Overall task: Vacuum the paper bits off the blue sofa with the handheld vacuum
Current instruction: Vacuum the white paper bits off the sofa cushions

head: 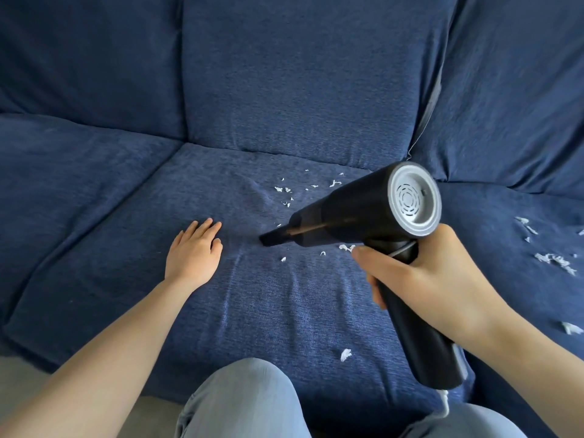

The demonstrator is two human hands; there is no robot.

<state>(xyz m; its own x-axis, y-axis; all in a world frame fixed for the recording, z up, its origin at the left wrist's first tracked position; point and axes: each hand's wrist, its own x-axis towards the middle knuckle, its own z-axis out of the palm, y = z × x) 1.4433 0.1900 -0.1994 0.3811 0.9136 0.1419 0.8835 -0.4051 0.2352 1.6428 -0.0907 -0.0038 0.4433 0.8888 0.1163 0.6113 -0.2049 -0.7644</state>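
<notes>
Soft even daylight, sharp center, wide-angle bending at edges, no glare.

Place: a home, most likely a living room.
Clue: a big soft blue sofa (284,90) with fat seat and back cushions fills the view.

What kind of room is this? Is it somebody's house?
Probably a living room at home. A big blue sofa fills the view, the right hand holds a handheld vacuum, and torn paper bits lie on the seat.
</notes>
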